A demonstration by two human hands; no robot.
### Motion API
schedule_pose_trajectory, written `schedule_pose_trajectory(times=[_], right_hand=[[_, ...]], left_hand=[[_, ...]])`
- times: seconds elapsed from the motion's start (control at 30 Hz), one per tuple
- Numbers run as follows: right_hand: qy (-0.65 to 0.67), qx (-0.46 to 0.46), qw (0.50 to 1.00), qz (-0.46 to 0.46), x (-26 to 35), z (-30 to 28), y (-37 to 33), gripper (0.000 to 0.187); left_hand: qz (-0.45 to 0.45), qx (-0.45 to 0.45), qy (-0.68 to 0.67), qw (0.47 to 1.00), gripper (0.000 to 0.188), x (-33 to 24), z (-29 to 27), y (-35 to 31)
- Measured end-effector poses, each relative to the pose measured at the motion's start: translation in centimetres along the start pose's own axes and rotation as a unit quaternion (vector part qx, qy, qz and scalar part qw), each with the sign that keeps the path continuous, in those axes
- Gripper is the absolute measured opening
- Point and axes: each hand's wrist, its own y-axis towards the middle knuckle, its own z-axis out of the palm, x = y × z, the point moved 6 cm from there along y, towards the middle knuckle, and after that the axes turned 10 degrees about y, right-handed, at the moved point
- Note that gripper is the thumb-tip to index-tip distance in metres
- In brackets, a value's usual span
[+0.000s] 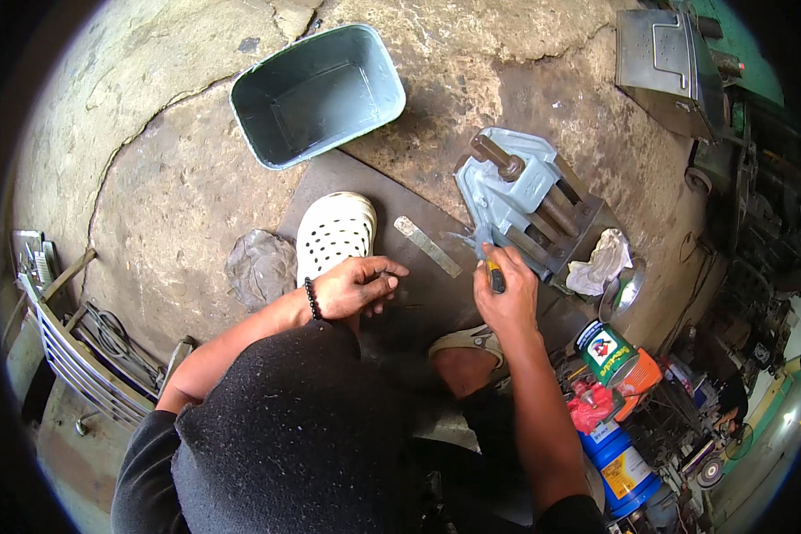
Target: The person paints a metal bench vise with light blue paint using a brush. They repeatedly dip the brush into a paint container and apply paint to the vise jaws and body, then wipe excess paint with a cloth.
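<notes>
My right hand (507, 289) is closed round the yellow-and-black handle of a putty knife (495, 278). Its blade, smeared grey-blue, is beside a light blue-grey bench vise (518, 189); whether they touch is unclear. The vise lies on the ground with its screw and guide bars showing. Over my knee rests my left hand (358, 287), empty, its index finger stretched and the others loosely bent. Between my hands, a flat metal strip (427, 246) with pale smears lies on a dark sheet (400, 198).
A grey-green rectangular tub (274, 160) stands ahead. Crumpled grey plastic (261, 267) lies left of my white clog (336, 231). To the right are a white rag (600, 263), a round metal dish (630, 289), a green can (607, 349), a blue container (625, 472) and a metal box (654, 67).
</notes>
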Motion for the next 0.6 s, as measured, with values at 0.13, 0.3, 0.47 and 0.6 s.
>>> schedule_pose_trajectory(times=[0.13,0.3,0.47,0.6], right_hand=[[0.004,-0.018,0.995,-0.093,2.5,1.3,2.9,0.031],[-0.079,0.007,0.997,-0.006,1.6,2.8,5.2,0.029],[-0.011,-0.013,0.998,0.063,1.7,2.1,1.3,0.025],[0.039,-0.083,0.995,0.035,2.1,1.5,1.0,0.025]], left_hand=[[-0.011,0.005,0.007,1.000,0.034,-0.1,0.1,0.1],[-0.015,-0.013,-0.006,1.000,0.033,-0.3,0.1,0.2],[-0.021,-0.020,-0.012,1.000,0.033,0.0,0.1,0.1],[-0.016,-0.012,-0.009,1.000,0.033,0.2,0.1,0.3]])
